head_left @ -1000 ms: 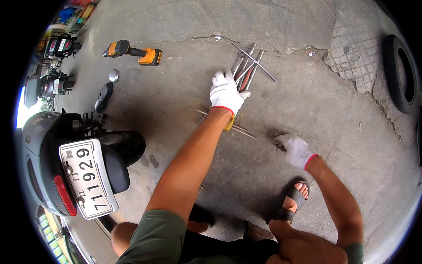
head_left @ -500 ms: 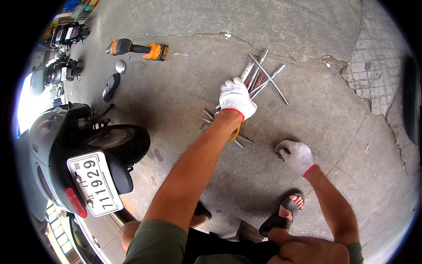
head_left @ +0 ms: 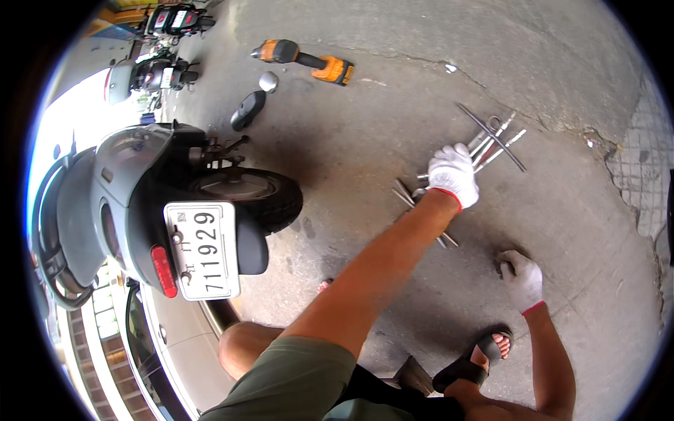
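Metal tools (head_left: 487, 150) lie right of the grey scooter (head_left: 137, 151). A rod (head_left: 493, 139) across them could roll away if nudged. Left forearm (head_left: 379, 259) outstretched, left hand (head_left: 453, 172) curled over the tools, grip hidden; right hand (head_left: 523, 277), farther from the scooter, fingers bent narrow, contents indiscernible.

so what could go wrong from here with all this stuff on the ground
The metal tools by the gloved left hand lie loose and crossed, one dark rod across the top, so disturbing one could send others rolling or pinch that hand. The cordless drill lies on the bare pavement, where someone might kick or trip on it.
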### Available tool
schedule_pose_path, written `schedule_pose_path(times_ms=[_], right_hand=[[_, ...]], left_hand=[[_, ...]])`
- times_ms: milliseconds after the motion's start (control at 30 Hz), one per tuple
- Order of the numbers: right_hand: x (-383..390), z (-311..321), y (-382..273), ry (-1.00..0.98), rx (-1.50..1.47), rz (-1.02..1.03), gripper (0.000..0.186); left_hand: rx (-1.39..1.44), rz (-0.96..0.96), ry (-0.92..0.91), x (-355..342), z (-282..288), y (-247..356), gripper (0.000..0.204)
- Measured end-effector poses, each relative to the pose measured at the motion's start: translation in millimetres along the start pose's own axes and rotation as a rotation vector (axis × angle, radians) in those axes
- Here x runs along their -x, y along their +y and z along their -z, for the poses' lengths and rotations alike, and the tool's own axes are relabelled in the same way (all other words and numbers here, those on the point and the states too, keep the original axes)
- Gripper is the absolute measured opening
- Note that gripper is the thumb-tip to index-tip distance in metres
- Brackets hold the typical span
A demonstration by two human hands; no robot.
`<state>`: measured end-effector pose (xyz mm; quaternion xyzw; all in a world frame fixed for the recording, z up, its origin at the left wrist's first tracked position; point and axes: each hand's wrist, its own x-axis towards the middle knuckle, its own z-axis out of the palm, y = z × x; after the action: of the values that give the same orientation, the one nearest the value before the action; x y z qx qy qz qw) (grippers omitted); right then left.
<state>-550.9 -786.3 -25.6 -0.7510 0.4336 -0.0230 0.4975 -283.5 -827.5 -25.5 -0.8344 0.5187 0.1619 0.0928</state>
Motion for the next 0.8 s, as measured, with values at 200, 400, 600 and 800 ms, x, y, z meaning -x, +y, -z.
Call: schedule_pose_path(times_ms=[200, 400, 600, 800], right_hand=[[3.4, -2.5, 0.6, 0.002, -0.048, -0.004, 0.017], [1.6, -4.4, 5.9, 0.002, -0.091, -0.004, 0.017], [0.9, -6.1, 15.3, 0.033, -0.041, -0.028, 0.016], [-0.8, -4.6, 14.8, 0.024, -0.026, -0.119, 0.014]], left_hand=[[0.080, 0.056, 0.055, -3.5, -6.5, -7.3, 0.041], [0.054, -0.002, 0.038, 5.6, -8.4, -6.3, 0.042], [0.110, -0.055, 0.025, 1.1, -9.5, -14.3, 0.041], [0.294, 0.050, -0.040, 5.7, 3.7, -31.0, 0.049]])
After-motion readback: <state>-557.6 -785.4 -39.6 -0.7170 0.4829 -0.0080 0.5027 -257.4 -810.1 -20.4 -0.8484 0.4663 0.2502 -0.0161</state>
